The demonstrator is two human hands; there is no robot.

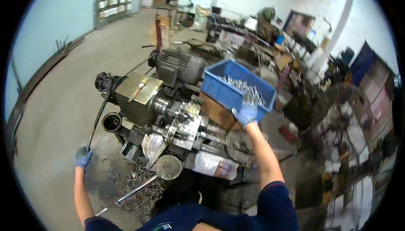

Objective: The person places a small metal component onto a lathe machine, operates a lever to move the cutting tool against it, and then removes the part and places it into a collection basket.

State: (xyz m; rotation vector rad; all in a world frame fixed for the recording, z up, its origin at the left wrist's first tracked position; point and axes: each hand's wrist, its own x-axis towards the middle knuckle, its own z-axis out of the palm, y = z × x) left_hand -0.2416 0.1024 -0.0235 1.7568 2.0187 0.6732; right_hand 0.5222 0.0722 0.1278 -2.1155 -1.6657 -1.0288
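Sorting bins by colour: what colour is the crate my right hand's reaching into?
Blue crate, right hand at its rim; head view.

The bin (236, 83) of metal parts (247, 88) sits right of the motor (179, 65), behind the lathe (168, 121), swarf (137, 184) below.

Right side's a blur: the fan (344, 117) and shelves (375, 96) smear together. Metal parts in the blue bin (219, 89) are too small to tell apart. Right hand (247, 110) fingers hide behind the bin's rim. Far benches (236, 32): just clutter, unreadable.
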